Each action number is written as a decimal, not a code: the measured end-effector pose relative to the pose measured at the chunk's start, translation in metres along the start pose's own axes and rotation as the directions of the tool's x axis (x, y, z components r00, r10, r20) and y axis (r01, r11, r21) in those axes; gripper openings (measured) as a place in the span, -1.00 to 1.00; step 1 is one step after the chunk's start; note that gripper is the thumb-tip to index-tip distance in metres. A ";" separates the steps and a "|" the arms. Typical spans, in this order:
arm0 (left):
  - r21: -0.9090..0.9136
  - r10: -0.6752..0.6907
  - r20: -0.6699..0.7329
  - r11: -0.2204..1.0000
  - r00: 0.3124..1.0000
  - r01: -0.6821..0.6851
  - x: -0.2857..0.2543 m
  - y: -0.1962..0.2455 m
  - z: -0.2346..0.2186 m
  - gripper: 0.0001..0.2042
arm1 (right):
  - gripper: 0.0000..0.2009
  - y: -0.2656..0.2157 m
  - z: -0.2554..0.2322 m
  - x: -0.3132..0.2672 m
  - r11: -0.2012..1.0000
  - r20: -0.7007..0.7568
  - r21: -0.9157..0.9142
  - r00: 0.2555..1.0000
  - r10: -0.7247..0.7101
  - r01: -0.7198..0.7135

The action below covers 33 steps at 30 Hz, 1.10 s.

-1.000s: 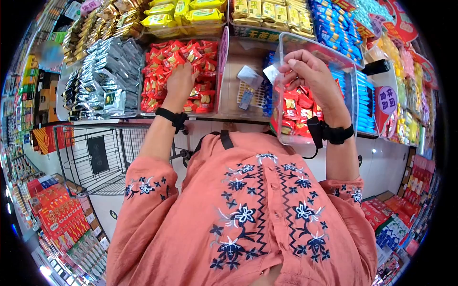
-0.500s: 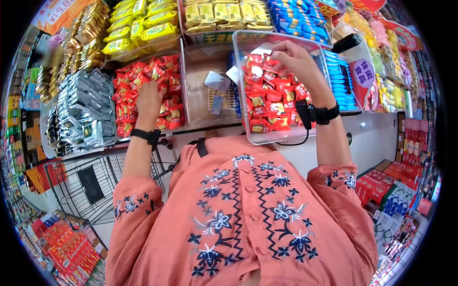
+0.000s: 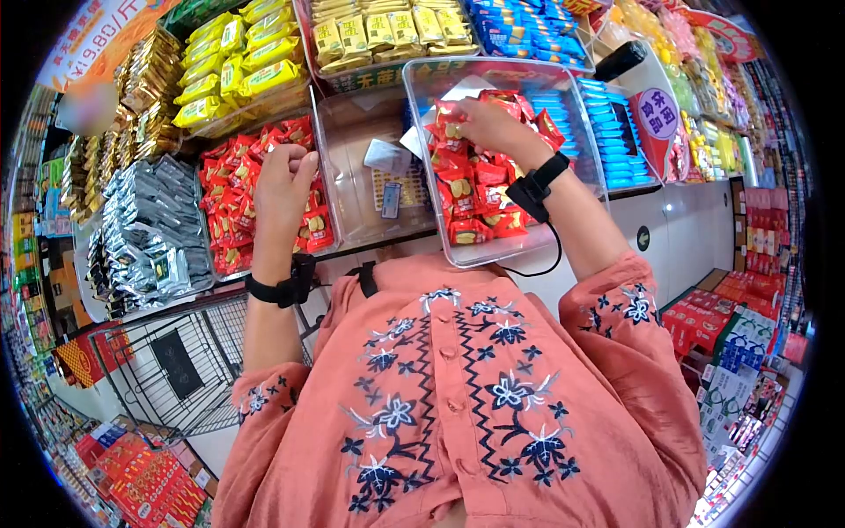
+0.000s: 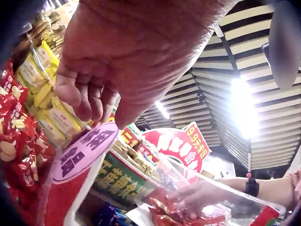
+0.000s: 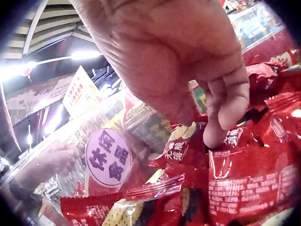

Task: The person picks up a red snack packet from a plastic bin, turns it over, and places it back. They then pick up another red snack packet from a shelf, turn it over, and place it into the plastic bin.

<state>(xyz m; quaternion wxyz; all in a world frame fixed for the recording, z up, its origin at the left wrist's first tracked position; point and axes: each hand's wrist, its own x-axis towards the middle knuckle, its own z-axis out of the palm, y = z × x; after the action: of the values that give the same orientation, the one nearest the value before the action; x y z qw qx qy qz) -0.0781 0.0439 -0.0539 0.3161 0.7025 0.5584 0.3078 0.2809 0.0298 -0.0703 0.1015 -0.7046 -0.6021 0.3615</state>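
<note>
Red foil snack packets [image 3: 480,189] fill a clear plastic bin [image 3: 588,132] pulled forward off the shelf, its front edge overhanging the person's chest. Beside it stands an emptier clear compartment [image 3: 352,176], then a shelf tray of the same red packets [image 3: 231,211]. The right hand [image 3: 482,123] digs into the bin, fingers curled among packets. The left hand [image 3: 283,187] hovers over the tray, fingers loosely bent, holding nothing.

Snack packets [image 3: 480,189] lie in the clear bin [image 3: 576,123]; an emptier bin [image 3: 339,176] sits left of it, another packet bin [image 3: 231,198] farther left.
</note>
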 end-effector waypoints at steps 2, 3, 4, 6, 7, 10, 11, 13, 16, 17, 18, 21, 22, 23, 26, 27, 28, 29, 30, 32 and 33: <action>-0.036 0.029 0.007 0.999 1.000 -0.029 -0.002 0.004 0.004 -0.78 | -0.68 -0.009 -0.004 -0.009 0.999 -0.002 0.046 1.000 0.020 -0.020; -0.041 0.043 0.012 0.998 0.999 -0.042 -0.002 0.003 0.007 -0.79 | -0.69 -0.008 -0.003 -0.008 1.000 -0.008 0.022 1.000 -0.013 0.013; -0.045 0.058 0.019 0.997 0.998 -0.057 -0.002 0.003 0.009 -0.79 | -0.71 -0.004 -0.003 -0.006 0.999 -0.014 -0.002 0.999 -0.046 0.046; -0.119 0.028 0.039 0.993 0.999 -0.023 -0.003 0.006 0.012 -0.80 | -0.74 0.003 -0.003 -0.002 0.994 -0.027 -0.044 0.995 -0.100 0.099; -0.155 0.012 0.050 0.988 0.999 -0.005 -0.004 0.009 0.013 -0.80 | -0.75 0.006 -0.004 0.000 0.991 -0.033 -0.063 0.992 -0.123 0.120; -0.201 -0.002 0.081 0.979 0.997 0.018 -0.006 0.022 0.012 -0.81 | -0.78 0.004 -0.011 -0.006 0.997 0.015 0.045 0.998 -0.063 0.063; -0.191 0.016 0.077 0.982 0.997 -0.001 -0.005 0.022 0.013 -0.81 | -0.79 0.001 -0.016 -0.010 0.994 0.045 0.106 0.999 -0.027 0.022; -0.172 0.051 0.070 0.984 0.996 -0.038 -0.005 0.023 0.015 -0.80 | -0.80 -0.004 -0.023 -0.018 0.975 0.060 0.220 0.998 0.008 -0.021; -0.341 0.022 0.155 0.939 0.988 0.033 -0.003 0.018 0.022 -0.80 | -0.81 -0.008 -0.033 -0.029 0.952 0.018 0.306 1.000 0.020 -0.024; -0.368 0.020 0.168 0.929 0.986 0.044 -0.003 0.017 0.024 -0.80 | -0.81 -0.009 -0.037 -0.033 0.947 -0.007 0.320 1.000 0.017 -0.014; -0.394 0.019 0.181 0.917 0.983 0.055 -0.003 0.021 0.025 -0.80 | -0.81 -0.009 -0.041 -0.036 0.932 -0.028 0.361 1.000 0.004 0.007; -0.437 -0.033 0.258 0.887 0.966 0.147 -0.006 0.043 0.022 -0.79 | -0.83 -0.015 -0.057 -0.052 0.855 -0.102 0.513 0.994 -0.029 0.077; -0.443 -0.057 0.290 0.877 0.955 0.187 -0.006 0.053 0.020 -0.79 | -0.83 -0.020 -0.061 -0.059 0.828 -0.090 0.555 0.995 -0.039 0.083; -0.455 -0.040 0.313 0.871 0.949 0.187 -0.005 0.060 0.019 -0.77 | -0.83 -0.025 -0.065 -0.066 0.797 -0.078 0.597 0.996 -0.049 0.086; -0.499 -0.015 0.381 0.838 0.924 0.219 -0.005 0.075 0.019 -0.73 | -0.83 -0.045 -0.068 -0.085 0.683 -0.027 0.724 0.994 -0.108 0.094; -0.520 -0.021 0.404 0.818 0.915 0.248 -0.004 0.081 0.020 -0.72 | -0.83 -0.050 -0.066 -0.089 0.643 -0.017 0.759 0.991 -0.131 0.098; -0.538 -0.028 0.426 0.796 0.904 0.278 -0.003 0.085 0.021 -0.71 | -0.82 -0.055 -0.063 -0.092 0.601 -0.007 0.793 0.988 -0.154 0.099; -0.559 -0.017 0.448 0.775 0.894 0.294 -0.003 0.091 0.022 -0.70 | -0.82 -0.060 -0.060 -0.093 0.586 -0.004 0.804 0.988 -0.158 0.097; -0.579 -0.005 0.469 0.754 0.883 0.311 -0.002 0.096 0.023 -0.69 | -0.82 -0.063 -0.058 -0.094 0.571 -0.002 0.815 0.987 -0.161 0.095; -0.610 0.021 0.499 0.719 0.866 0.334 -0.002 0.100 0.026 -0.68 | -0.81 -0.067 -0.053 -0.093 0.546 0.006 0.833 0.985 -0.173 0.091; -0.623 0.034 0.507 0.705 0.861 0.339 -0.002 0.101 0.028 -0.68 | -0.80 -0.068 -0.050 -0.091 0.535 0.012 0.840 0.983 -0.182 0.089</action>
<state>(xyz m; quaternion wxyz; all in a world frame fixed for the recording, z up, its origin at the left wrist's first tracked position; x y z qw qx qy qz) 0.0035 0.0213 0.0082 0.7094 0.5353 0.3627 0.2804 0.2590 -0.0217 0.0401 0.4226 -0.5039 -0.4141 0.6293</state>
